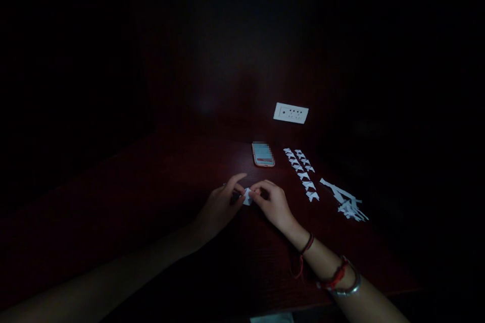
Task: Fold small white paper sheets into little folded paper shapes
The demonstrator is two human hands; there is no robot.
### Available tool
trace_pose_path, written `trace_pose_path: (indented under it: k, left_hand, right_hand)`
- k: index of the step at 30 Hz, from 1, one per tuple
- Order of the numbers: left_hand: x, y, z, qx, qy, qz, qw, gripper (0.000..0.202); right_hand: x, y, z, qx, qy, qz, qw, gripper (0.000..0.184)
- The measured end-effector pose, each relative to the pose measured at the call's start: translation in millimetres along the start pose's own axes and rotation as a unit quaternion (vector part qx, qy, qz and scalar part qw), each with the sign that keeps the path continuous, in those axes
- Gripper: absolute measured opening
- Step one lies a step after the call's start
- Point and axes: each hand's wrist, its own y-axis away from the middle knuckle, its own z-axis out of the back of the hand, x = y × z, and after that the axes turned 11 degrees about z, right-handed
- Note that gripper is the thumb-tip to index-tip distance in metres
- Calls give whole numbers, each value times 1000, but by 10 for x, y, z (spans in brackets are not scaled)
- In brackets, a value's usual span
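Between my two hands is a small piece of folded white paper [247, 197], held just above or on the dark red table. My left hand [223, 204] pinches its left side between thumb and fingers, with the index finger raised. From the other side, my right hand [273, 204] grips the paper with thumb and index finger. Fingertips cover part of its edges. To the right lie two rows of small folded white paper pieces [303, 175], slanting away from me.
A phone [263, 154] with a lit screen lies beyond my hands. Loose white paper strips [346, 202] are heaped at the right. A white socket panel [291, 113] is on the back wall. Something pale [272, 318] shows below the table's front edge. The surroundings are very dark.
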Motion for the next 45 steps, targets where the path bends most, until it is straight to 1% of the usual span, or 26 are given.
trace_pose_path:
  k: [4, 7, 10, 14, 16, 20, 26, 29, 31, 35, 40, 42, 45]
  left_hand:
    - [-28, 20, -1, -14, -6, -12, 1000, 51]
    - [-24, 28, -12, -26, -20, -19, 999, 53]
    - [-10, 27, -18, -38, -52, -37, 997, 51]
    - [-13, 18, -14, -41, -87, -58, 994, 45]
    - [-27, 17, -8, -39, -86, -52, 994, 46]
    - [-61, 21, 4, -30, -66, -39, 997, 47]
    - [-64, 17, -5, -46, -46, -44, 997, 46]
    - [-32, 9, -16, -31, -21, -27, 999, 51]
    - [-8, 1, -18, -9, 1, -11, 1000, 54]
    - [9, -9, -4, 20, 36, 15, 999, 50]
    - [-4, -3, 38, 38, 53, 29, 997, 51]
    - [-1, 4, 57, 42, 62, 35, 997, 52]
    - [19, 12, 73, 57, 70, 35, 995, 51]
  right_hand:
    - [33, -11, 17, 2, 7, 21, 1000, 10]
    - [31, -8, 17, 12, 10, 40, 999, 11]
    - [23, 1, 7, 13, 17, 51, 998, 10]
    - [21, 14, -8, 4, 20, 48, 999, 13]
    - [27, 15, -11, 8, 30, 52, 998, 17]
    - [47, 6, -7, 20, 58, 59, 996, 16]
    - [67, 10, 4, 21, 81, 66, 994, 15]
    - [66, 9, 5, 24, 98, 69, 993, 14]
    - [62, 6, -1, 24, 113, 69, 991, 13]
    - [48, 2, -16, 29, 120, 65, 990, 14]
    - [28, -4, 8, 28, 52, 76, 995, 13]
    - [14, -7, 25, 44, 24, 80, 996, 10]
    - [-18, -5, 39, 87, 4, 79, 993, 13]
